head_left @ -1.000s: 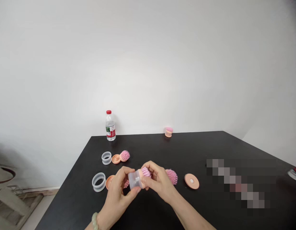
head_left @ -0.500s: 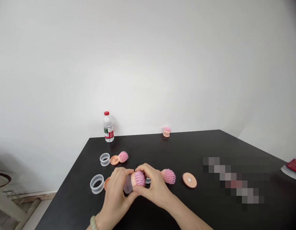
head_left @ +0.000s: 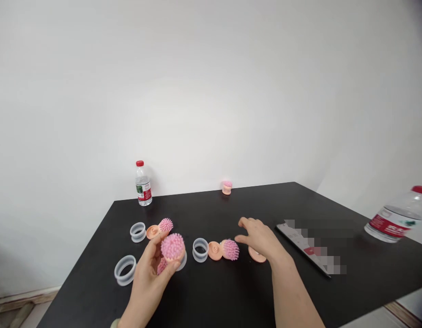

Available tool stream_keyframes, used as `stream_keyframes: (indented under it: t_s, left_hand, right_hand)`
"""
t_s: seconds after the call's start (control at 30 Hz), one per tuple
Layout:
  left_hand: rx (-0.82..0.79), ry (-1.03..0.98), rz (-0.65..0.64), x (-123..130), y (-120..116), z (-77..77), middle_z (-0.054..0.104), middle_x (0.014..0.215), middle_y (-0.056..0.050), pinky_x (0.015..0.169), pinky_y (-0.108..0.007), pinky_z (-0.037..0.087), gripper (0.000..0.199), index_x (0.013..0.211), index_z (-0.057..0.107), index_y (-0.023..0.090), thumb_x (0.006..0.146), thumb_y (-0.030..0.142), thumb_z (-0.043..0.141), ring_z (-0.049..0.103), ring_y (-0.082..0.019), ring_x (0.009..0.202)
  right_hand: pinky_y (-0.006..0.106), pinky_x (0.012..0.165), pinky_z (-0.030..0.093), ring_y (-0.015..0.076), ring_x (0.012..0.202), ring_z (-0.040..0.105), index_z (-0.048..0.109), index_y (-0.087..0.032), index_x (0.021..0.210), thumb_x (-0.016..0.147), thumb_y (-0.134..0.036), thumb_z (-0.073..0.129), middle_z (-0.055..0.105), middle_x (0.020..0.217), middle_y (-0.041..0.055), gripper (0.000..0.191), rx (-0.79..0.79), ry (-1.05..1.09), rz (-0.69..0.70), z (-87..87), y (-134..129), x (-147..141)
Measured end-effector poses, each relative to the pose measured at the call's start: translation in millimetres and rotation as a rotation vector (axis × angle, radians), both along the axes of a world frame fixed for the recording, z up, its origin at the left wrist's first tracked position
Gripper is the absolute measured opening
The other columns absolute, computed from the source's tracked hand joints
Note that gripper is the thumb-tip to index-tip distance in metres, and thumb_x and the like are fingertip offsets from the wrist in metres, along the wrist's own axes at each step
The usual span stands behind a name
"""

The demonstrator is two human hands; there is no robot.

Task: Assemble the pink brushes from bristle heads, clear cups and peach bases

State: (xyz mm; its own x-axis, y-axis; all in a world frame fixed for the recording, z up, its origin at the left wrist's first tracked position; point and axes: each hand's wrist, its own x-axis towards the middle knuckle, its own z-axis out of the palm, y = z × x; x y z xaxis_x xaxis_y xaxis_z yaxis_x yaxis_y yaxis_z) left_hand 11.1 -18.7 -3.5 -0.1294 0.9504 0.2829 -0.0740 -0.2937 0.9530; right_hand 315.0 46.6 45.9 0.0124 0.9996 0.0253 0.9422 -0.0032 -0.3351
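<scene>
My left hand grips a round scrub brush with pink bristles facing up and toward me; part of a translucent ring shows at its side. Some pink bristles of another piece peek out beneath it, partly hidden. Off to the right, my right hand is empty, fingers apart and curved, over a peach disc that it partly covers. Between the hands lie a translucent ring, a peach cap and a pink brush head, side by side on the black table.
On the left are two translucent rings, a nearer one and a farther one, plus a peach cap and brush head. A small brush stands by the wall. Water bottles stand back left and right. A partly blurred flat item lies right.
My hands were together around the brush; now they are apart. My right hand has let go and moved right toward the peach disc, while my left hand keeps the brush. The view has shifted right.
</scene>
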Motion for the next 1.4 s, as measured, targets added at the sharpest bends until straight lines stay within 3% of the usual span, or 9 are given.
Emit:
stream_keyframes:
  t_s: [0.17, 0.33, 0.47, 0.57, 0.63, 0.73, 0.87, 1.07, 1.4]
  left_hand:
    - [-0.129, -0.204, 0.060, 1, 3, 6.1, 0.050, 0.148, -0.008, 0.102, -0.036, 0.049, 0.071, 0.124, 0.061, 0.027, 0.060, 0.038, 0.091, 0.044, -0.034, 0.139]
    - [-0.196, -0.325, -0.003, 2, 1, 11.6, 0.060, 0.132, -0.006, 0.095, -0.032, 0.051, 0.075, 0.120, 0.061, 0.027, 0.053, 0.035, 0.095, 0.052, -0.031, 0.128]
    - [-0.230, -0.400, -0.082, 2, -2, 15.9, 0.065, 0.120, -0.005, 0.088, -0.031, 0.052, 0.071, 0.120, 0.063, 0.026, 0.056, 0.032, 0.094, 0.062, -0.025, 0.111]
    - [-0.261, -0.508, -0.166, 1, -3, 19.3, 0.070, 0.111, -0.006, 0.088, -0.033, 0.054, 0.061, 0.117, 0.067, 0.023, 0.062, 0.032, 0.092, 0.066, -0.025, 0.104]
    - [-0.276, -0.614, -0.255, 1, -4, 20.7, 0.073, 0.110, -0.008, 0.092, -0.037, 0.054, 0.049, 0.110, 0.070, 0.021, 0.066, 0.032, 0.090, 0.068, -0.026, 0.106]
    - [-0.318, -0.722, -0.360, 1, -5, 19.9, 0.076, 0.108, -0.010, 0.098, -0.044, 0.053, 0.037, 0.099, 0.075, 0.017, 0.069, 0.032, 0.089, 0.070, -0.028, 0.106]
    - [-0.358, -0.746, -0.379, 3, -7, 16.9, 0.077, 0.108, -0.010, 0.097, -0.045, 0.055, 0.034, 0.097, 0.076, 0.016, 0.069, 0.030, 0.089, 0.072, -0.028, 0.103]
    - [-0.348, -0.688, -0.446, 3, -6, 18.3, 0.077, 0.110, -0.012, 0.100, -0.044, 0.053, 0.042, 0.104, 0.075, 0.015, 0.067, 0.029, 0.090, 0.071, -0.028, 0.105]
    - [-0.342, -0.601, -0.493, 4, -9, 16.7, 0.073, 0.103, -0.009, 0.098, -0.044, 0.051, 0.052, 0.106, 0.072, 0.017, 0.060, 0.029, 0.094, 0.069, -0.025, 0.100]
  right_hand:
    - [0.026, 0.058, 0.039, 0.0206, 0.073, 0.063, 0.059, -0.019, 0.088, 0.057, -0.018, 0.078, 0.063, 0.088, 0.0033, 0.036, -0.195, 0.004, -0.055, -20.2, 5, 25]
    - [0.022, 0.053, 0.030, 0.0140, 0.064, 0.055, 0.054, -0.019, 0.071, 0.045, 0.005, 0.065, 0.057, 0.082, -0.0004, 0.037, -0.191, 0.015, -0.071, -35.0, 16, 24]
    - [0.024, 0.051, 0.030, 0.0142, 0.056, 0.053, 0.053, -0.020, 0.068, 0.053, 0.004, 0.059, 0.054, 0.068, -0.0023, 0.028, -0.112, 0.074, -0.110, -30.6, 19, 25]
    - [0.027, 0.061, 0.041, 0.0186, 0.070, 0.061, 0.059, -0.022, 0.081, 0.072, -0.008, 0.057, 0.062, 0.074, 0.0005, 0.016, 0.028, 0.154, -0.113, -21.2, 19, 24]
    - [0.029, 0.072, 0.047, 0.0208, 0.083, 0.065, 0.061, -0.023, 0.092, 0.082, -0.022, 0.057, 0.067, 0.085, 0.0028, 0.011, 0.175, 0.372, -0.060, -16.4, 18, 17]
    - [0.033, 0.073, 0.053, 0.0224, 0.082, 0.066, 0.064, -0.021, 0.096, 0.078, -0.037, 0.071, 0.069, 0.088, 0.0055, 0.025, 0.355, 0.973, 0.132, -15.0, 11, -11]
    - [0.029, 0.057, 0.051, 0.0158, 0.060, 0.060, 0.065, -0.021, 0.092, 0.076, -0.033, 0.079, 0.065, 0.072, 0.0010, 0.024, 0.215, 1.413, 0.478, -21.0, -10, -64]
    - [0.030, 0.067, 0.052, 0.0164, 0.078, 0.061, 0.071, -0.027, 0.096, 0.081, -0.037, 0.078, 0.060, 0.101, 0.0038, 0.020, 0.196, 1.458, 0.711, -29.3, -30, -108]
    - [0.030, 0.070, 0.052, 0.0173, 0.080, 0.058, 0.075, -0.029, 0.099, 0.084, -0.041, 0.075, 0.059, 0.096, 0.0042, 0.019, 0.234, 1.356, 0.686, -34.2, -32, -112]
